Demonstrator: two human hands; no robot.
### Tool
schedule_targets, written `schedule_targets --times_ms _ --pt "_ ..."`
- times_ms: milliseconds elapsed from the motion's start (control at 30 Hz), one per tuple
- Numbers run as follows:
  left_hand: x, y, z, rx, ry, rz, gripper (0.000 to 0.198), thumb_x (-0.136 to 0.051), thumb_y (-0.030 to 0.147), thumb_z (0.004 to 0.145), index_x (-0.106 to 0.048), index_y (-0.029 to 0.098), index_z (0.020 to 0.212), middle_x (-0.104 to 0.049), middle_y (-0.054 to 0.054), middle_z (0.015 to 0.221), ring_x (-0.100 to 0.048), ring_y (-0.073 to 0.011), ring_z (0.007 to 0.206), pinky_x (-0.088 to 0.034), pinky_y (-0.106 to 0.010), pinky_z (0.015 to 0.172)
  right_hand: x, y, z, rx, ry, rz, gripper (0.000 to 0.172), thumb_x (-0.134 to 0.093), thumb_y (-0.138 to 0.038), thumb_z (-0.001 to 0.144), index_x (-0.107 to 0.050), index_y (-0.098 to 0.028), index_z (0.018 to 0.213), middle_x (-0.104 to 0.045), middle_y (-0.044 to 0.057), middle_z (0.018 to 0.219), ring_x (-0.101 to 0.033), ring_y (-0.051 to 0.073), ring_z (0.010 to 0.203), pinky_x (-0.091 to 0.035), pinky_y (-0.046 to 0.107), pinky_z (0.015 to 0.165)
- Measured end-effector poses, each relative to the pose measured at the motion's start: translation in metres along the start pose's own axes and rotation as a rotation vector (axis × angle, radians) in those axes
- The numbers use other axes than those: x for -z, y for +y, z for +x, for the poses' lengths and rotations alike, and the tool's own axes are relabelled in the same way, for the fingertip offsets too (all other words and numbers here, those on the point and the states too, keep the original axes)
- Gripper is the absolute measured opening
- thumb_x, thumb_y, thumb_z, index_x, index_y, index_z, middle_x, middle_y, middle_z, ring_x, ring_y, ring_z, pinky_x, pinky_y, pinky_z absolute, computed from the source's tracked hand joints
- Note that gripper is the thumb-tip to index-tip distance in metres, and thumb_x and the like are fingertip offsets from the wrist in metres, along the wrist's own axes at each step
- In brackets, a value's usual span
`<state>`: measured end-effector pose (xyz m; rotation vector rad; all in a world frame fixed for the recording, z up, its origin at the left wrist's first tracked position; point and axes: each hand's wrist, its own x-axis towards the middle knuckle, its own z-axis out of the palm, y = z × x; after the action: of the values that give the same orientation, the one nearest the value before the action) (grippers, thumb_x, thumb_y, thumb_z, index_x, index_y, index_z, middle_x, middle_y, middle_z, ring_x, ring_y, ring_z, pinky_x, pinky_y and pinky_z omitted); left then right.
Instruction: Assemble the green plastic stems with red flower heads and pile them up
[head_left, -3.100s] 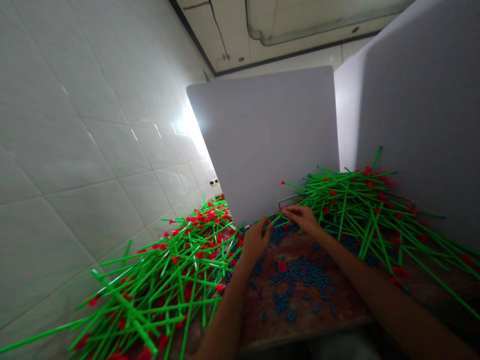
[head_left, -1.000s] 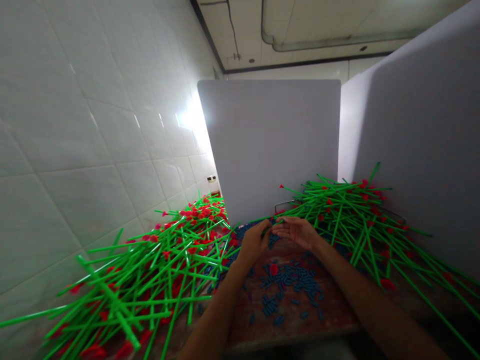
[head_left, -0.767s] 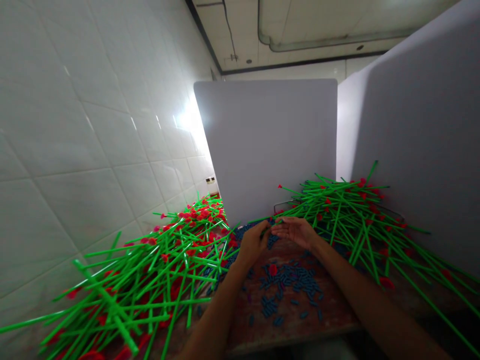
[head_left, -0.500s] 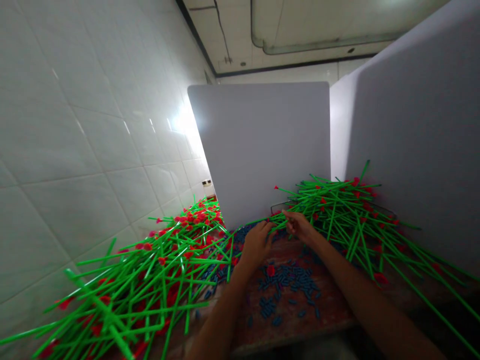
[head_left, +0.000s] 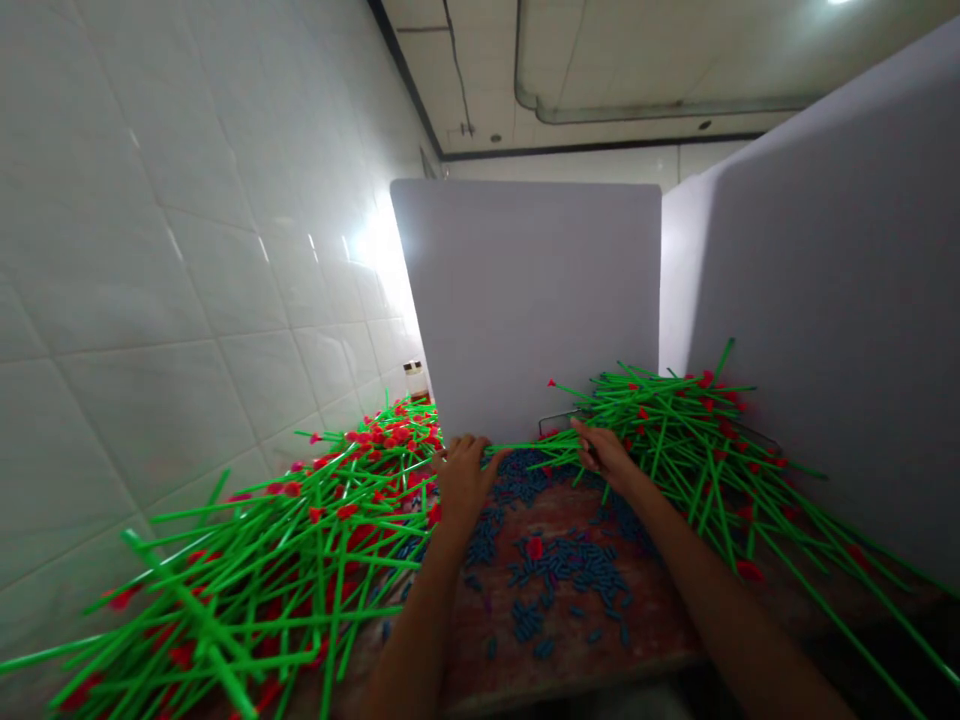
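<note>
My left hand [head_left: 463,478] and my right hand [head_left: 606,455] sit at the back of the table, about 150 px apart. A thin green plastic stem [head_left: 540,450] runs between them, and both hands seem to grip it. Heaps of green stems with red flower heads lie to each side: one pile [head_left: 322,560] on the left, another [head_left: 690,450] on the right. Small blue tube pieces [head_left: 570,570] lie scattered in front of my hands, with a single red flower head [head_left: 534,548] among them.
The reddish-brown worktable [head_left: 600,655] has its front edge nearest me. A white tiled wall [head_left: 165,280] rises on the left, and white panels [head_left: 525,300] [head_left: 810,250] stand behind and to the right. A wire rack [head_left: 555,420] shows partly behind the stems.
My hands have drawn apart, the left moving left, with the green stem now stretched between them. The view has tilted slightly.
</note>
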<state>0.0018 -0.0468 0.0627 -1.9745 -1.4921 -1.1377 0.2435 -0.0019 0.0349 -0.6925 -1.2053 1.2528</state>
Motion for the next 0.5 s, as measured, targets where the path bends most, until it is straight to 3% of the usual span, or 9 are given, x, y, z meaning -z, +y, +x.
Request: schedule_targets --times_ms 133,233,400,500 --pt "0.003 -0.003 0.006 0.056 0.259 -0.266 0.023 -0.063 0.04 0.077 -0.061 0.02 0.088 -0.049 -0.008 0.116 -0.045 -0.0243 0.115 -0.039 -0.04 0.098 -0.013 0.009 -0.005 0.045 -0.087 -0.154 0.048 -0.057 -0.062 0.075 -0.046 -0.018 0.064 -0.048 -0.005 0.038 -0.035 0.005 0.029 -0.022 0.017 0.032" --pt "0.005 0.0 0.009 0.198 0.409 -0.513 0.031 -0.066 0.033 0.075 -0.054 0.021 0.101 -0.04 -0.009 0.128 -0.039 -0.0245 0.125 -0.046 -0.038 0.094 -0.023 0.015 -0.007 0.067 -0.14 -0.167 0.047 -0.055 -0.063 0.075 -0.043 -0.019 0.067 -0.047 -0.006 0.037 -0.033 0.005 0.027 -0.021 0.017 0.032" --pt "0.01 -0.002 0.014 0.394 0.567 -0.971 0.059 -0.067 0.02 0.072 -0.038 0.029 0.123 -0.034 -0.009 0.138 -0.048 -0.0218 0.122 -0.052 -0.032 0.088 -0.032 0.021 -0.013 0.022 -0.239 -0.21 0.045 -0.056 -0.061 0.076 -0.046 -0.018 0.071 -0.044 -0.008 0.036 -0.032 0.005 0.027 -0.019 0.016 0.032" --pt "0.009 -0.005 0.017 0.487 0.605 -1.178 0.069 -0.072 0.02 0.068 -0.034 0.031 0.125 -0.038 -0.01 0.138 -0.055 -0.0204 0.115 -0.051 -0.034 0.092 -0.036 0.023 -0.019 0.006 -0.347 -0.262 0.044 -0.063 -0.055 0.073 -0.055 -0.016 0.094 -0.041 -0.011 0.035 -0.03 0.005 0.027 -0.019 0.015 0.032"
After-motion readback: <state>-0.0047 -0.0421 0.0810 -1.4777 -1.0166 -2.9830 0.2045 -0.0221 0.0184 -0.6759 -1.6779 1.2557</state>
